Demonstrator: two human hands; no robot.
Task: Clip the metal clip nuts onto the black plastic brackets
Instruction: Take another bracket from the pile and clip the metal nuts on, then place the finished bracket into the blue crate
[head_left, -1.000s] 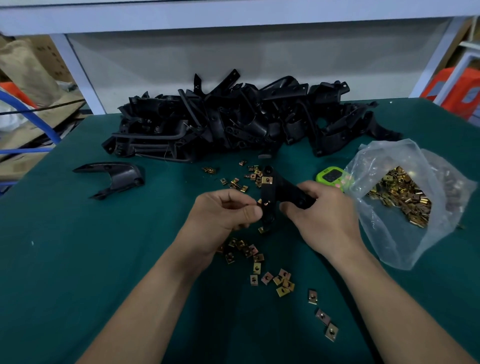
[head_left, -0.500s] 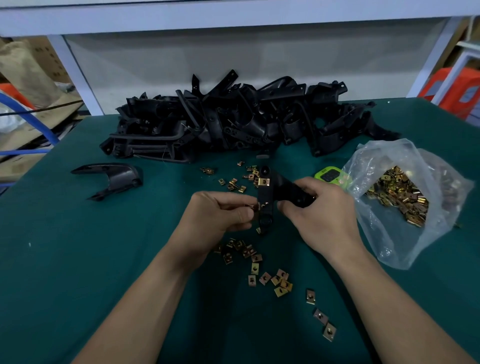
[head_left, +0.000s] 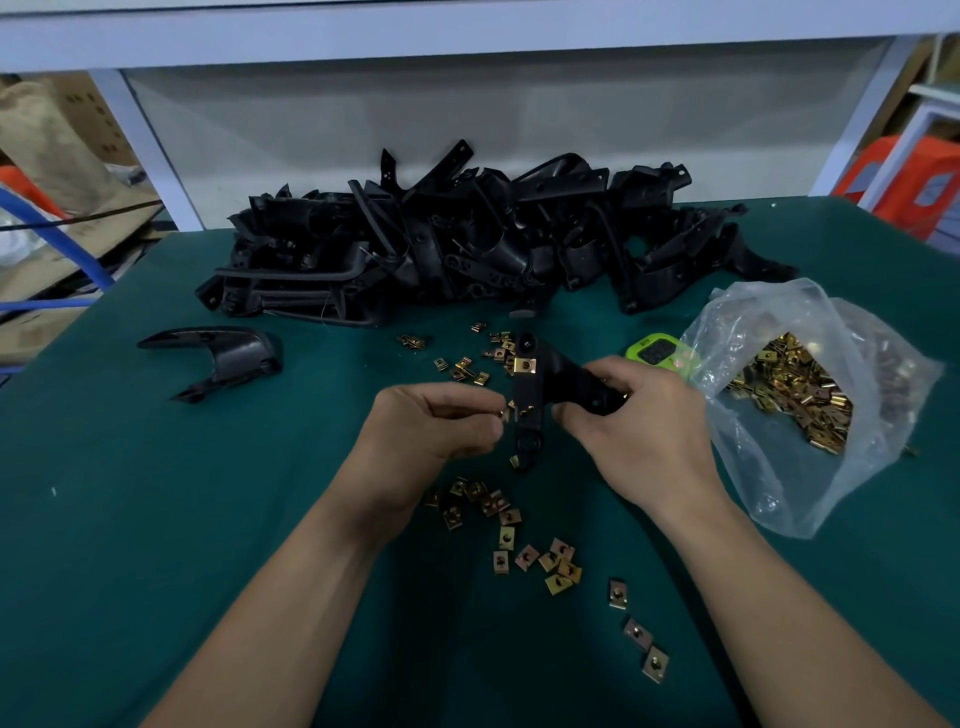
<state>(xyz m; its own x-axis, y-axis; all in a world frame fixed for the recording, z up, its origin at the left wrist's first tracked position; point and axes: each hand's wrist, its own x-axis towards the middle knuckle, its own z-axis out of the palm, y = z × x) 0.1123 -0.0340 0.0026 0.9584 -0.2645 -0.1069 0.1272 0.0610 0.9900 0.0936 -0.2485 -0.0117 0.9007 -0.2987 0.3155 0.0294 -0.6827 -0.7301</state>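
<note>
Where the counter (head_left: 156, 519) carries its dark green cloth, a white frame (head_left: 150, 150) and a pale back panel bound it on the far side. Cardboard (head_left: 57, 156) lies well left of the left hand, and an orange-red stool (head_left: 904, 182) stands far right of the right hand.

Both forearms reach in from the near edge. The left hand (head_left: 431, 426) has its fingers curled, with thumb and forefinger pinching a clip nut (head_left: 506, 413) against the edge of the held bracket (head_left: 550, 379). The right hand (head_left: 644, 431) grips the right end of that bracket, fingers wrapped round it, so it sits above the counter between the two hands.

Counts:
- One single bracket (head_left: 228, 358) lies well left of the left hand.
- One pile of brackets (head_left: 467, 244), too tangled to count, lies beyond both hands.
- One fitted clip nut (head_left: 524, 365) sits on the held bracket's far end.
- Loose clip nuts (head_left: 524, 556) lie scattered between the forearms and beyond the left hand. Three of them lie apart, just left of the right forearm.
- One green timer (head_left: 657, 356) lies just beyond the right hand.
- One plastic bag (head_left: 769, 483) of clip nuts lies to the right of the right hand.
</note>
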